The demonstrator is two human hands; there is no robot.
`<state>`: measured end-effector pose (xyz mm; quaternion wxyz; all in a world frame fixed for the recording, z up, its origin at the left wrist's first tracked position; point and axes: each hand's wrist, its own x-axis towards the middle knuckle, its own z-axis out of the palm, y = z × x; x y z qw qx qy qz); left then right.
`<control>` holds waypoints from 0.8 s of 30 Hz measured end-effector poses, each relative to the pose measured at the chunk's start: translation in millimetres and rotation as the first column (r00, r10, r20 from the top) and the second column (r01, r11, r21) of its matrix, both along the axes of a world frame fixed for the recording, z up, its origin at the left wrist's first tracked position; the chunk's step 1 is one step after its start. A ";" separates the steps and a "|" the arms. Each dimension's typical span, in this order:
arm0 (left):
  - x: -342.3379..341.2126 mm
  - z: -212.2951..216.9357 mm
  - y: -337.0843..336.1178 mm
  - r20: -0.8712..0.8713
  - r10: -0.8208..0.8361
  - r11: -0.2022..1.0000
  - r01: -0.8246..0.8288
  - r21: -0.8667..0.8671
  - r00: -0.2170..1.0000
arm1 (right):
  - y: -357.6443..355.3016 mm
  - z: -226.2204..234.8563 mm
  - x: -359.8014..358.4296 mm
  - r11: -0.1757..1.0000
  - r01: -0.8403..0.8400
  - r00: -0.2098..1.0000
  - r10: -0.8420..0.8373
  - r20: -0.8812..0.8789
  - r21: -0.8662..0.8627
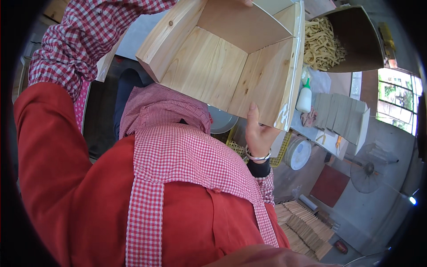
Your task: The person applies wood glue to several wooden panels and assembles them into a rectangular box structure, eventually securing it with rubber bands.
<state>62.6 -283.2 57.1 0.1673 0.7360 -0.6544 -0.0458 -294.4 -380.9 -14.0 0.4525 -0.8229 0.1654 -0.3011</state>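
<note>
An unpainted wooden box (204, 66), tilted with its open side toward me, is held up in front of my chest. A thin board (242, 22) stands inside as an inner wall, with another compartment behind it. White, wet-looking glue (283, 116) runs along the box's right edge. My right hand (261, 135) grips the lower right corner, thumb on the inner face and the other fingers hidden behind. My left arm reaches up past the top of the picture. Only a bit of my left hand (246, 2) shows, closed over the inner board's top edge.
At right, a carton (362, 44) holds pale wood shavings (322, 44). Below it are a white glue bottle (304, 99) with a green tip and a row of grey boards (340, 113). Beyond are a round white lid (299, 155), a fan (368, 169) and stacked wooden strips (304, 227).
</note>
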 end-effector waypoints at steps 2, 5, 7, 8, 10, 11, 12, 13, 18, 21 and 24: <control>0.9 -1.1 1.2 -0.009 -0.005 1.000 0.005 -0.030 1.000 | -0.5 -2.0 -1.1 0.999 -0.011 1.000 0.011 -0.007 0.033; 2.4 -1.8 0.9 -0.057 -0.013 0.998 0.010 -0.056 0.998 | -2.1 -4.4 -1.8 0.999 -0.011 1.000 0.012 -0.008 0.032; 3.5 0.1 -2.5 -0.097 -0.039 0.999 0.040 0.004 0.994 | -3.1 -4.8 -2.8 0.999 -0.006 1.000 0.007 -0.016 0.037; 3.3 0.8 -3.1 -0.096 -0.024 0.999 0.027 0.033 0.995 | -3.3 -4.7 -3.4 0.999 -0.003 1.000 0.004 -0.019 0.050; 2.3 3.0 -3.6 -0.084 0.006 0.996 0.001 0.087 0.996 | -3.6 -3.9 -4.5 0.999 -0.013 0.999 0.014 -0.048 0.032; 0.9 3.4 -1.4 -0.073 0.008 0.999 -0.005 0.041 0.997 | -3.5 -3.2 -4.6 1.000 -0.024 0.997 0.024 -0.076 0.004; -1.5 3.1 1.8 -0.062 0.009 1.000 -0.009 -0.004 0.998 | -3.2 -2.4 -4.5 0.999 -0.043 0.995 0.040 -0.097 -0.023; -3.2 3.8 3.8 -0.053 0.010 0.999 -0.012 -0.050 0.999 | -2.7 -1.5 -4.0 0.999 -0.036 0.993 0.032 -0.117 -0.035; -9.0 5.8 6.4 -0.075 0.036 0.999 -0.036 -0.001 0.997 | -0.7 2.5 2.0 0.997 0.002 0.997 -0.008 -0.076 -0.083; -5.7 5.3 6.9 -0.103 0.029 1.000 -0.030 -0.009 0.994 | -1.1 4.6 5.6 0.982 -0.023 0.997 0.010 -0.071 -0.189; 0.1 2.8 1.1 -0.007 -0.009 1.000 0.009 0.021 1.000 | -0.8 6.5 8.2 0.985 -0.022 0.999 0.016 -0.033 -0.173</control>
